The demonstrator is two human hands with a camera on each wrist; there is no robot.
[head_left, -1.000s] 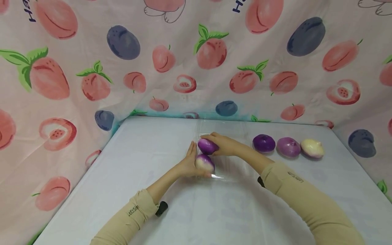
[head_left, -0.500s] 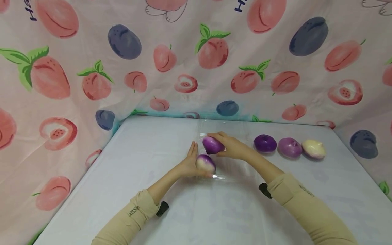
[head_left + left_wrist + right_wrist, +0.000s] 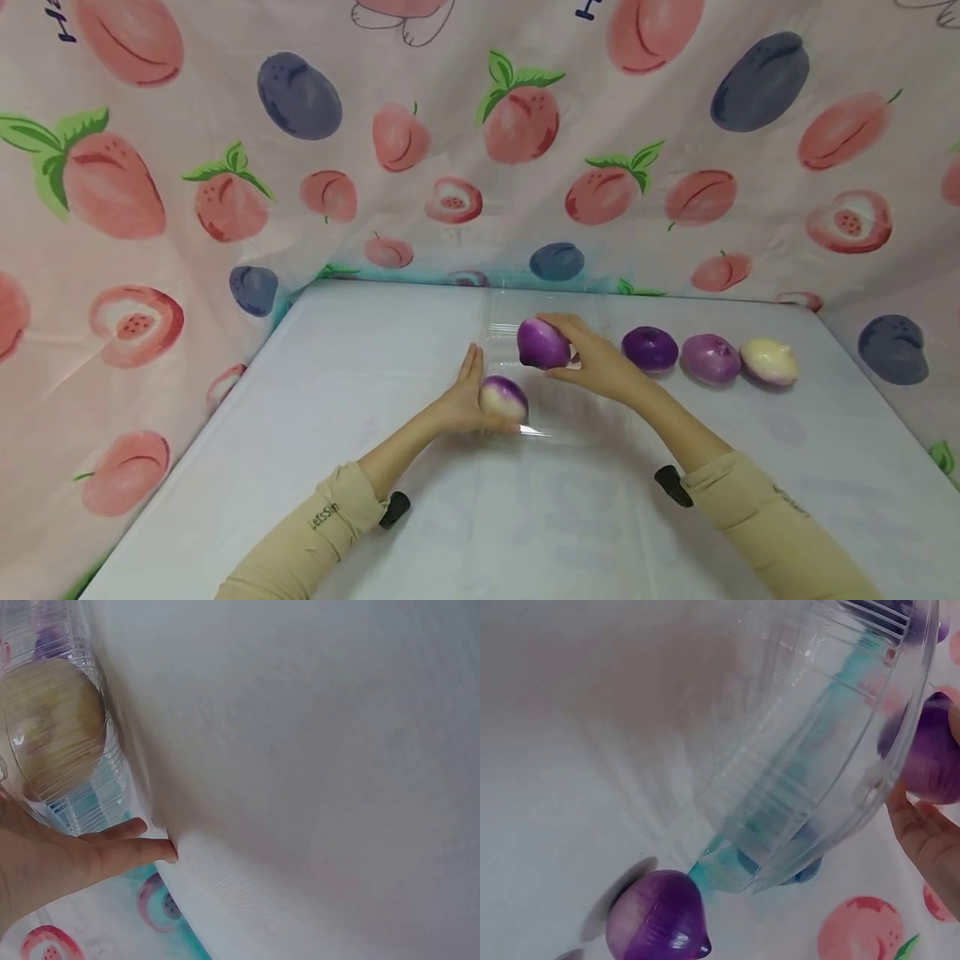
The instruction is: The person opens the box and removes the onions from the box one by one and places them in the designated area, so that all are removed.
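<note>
A clear plastic clamshell box (image 3: 536, 432) lies on the white table, its lid raised at the back. Inside at the left sits a cream-and-purple onion (image 3: 504, 400), seen through the ribbed wall in the left wrist view as a pale onion (image 3: 56, 724). My left hand (image 3: 459, 403) rests against the box's left side, fingers straight along it and thumb at the front edge. My right hand (image 3: 588, 354) holds a purple onion (image 3: 543, 343) up over the box, tip toward the lower left. In the right wrist view this held onion (image 3: 930, 757) shows beyond the clear wall.
To the right of the box, a dark purple onion (image 3: 649, 349), a lighter purple onion (image 3: 709, 359) and a cream onion (image 3: 769, 362) stand in a row. A fruit-print cloth (image 3: 420, 100) hangs behind the table and along its sides.
My right hand has lifted the purple onion from beside the cream-and-purple one, moving it right and up. My left hand has stayed at the box's left side.
</note>
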